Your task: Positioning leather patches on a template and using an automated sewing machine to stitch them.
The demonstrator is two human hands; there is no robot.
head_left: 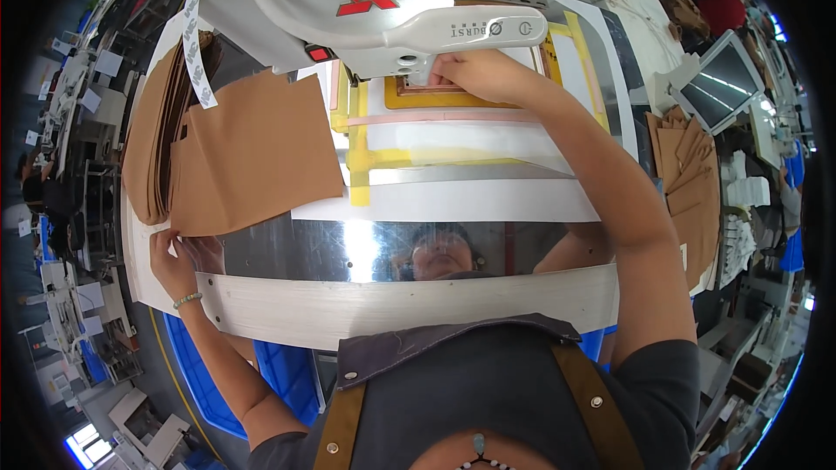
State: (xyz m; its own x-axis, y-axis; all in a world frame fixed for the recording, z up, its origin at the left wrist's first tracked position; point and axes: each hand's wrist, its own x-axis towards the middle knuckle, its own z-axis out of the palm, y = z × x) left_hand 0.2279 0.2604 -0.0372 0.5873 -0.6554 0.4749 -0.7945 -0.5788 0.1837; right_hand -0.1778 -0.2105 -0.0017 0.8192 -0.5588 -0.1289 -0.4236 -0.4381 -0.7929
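Note:
My left hand (173, 263) pinches the near left corner of a brown fabric piece (257, 152), with thumb and fingers closed on its edge. That piece lies partly over the metal plate, beside a thick stack of folded brown fabric (155, 135). My right hand (475, 74) reaches under the head of a grey sewing machine (348, 9), over a yellow-edged frame (409, 104). Its fingertips are partly hidden by the machine, so what they touch or hold does not show clearly.
White sheets with yellow and pink tape strips (453, 157) cover the metal plate (374, 252). A measuring tape (196, 52) hangs at the machine's left. More brown pieces (684, 191) and a tilted screen (716, 83) are on the right. Blue bins (292, 379) stand below the table edge.

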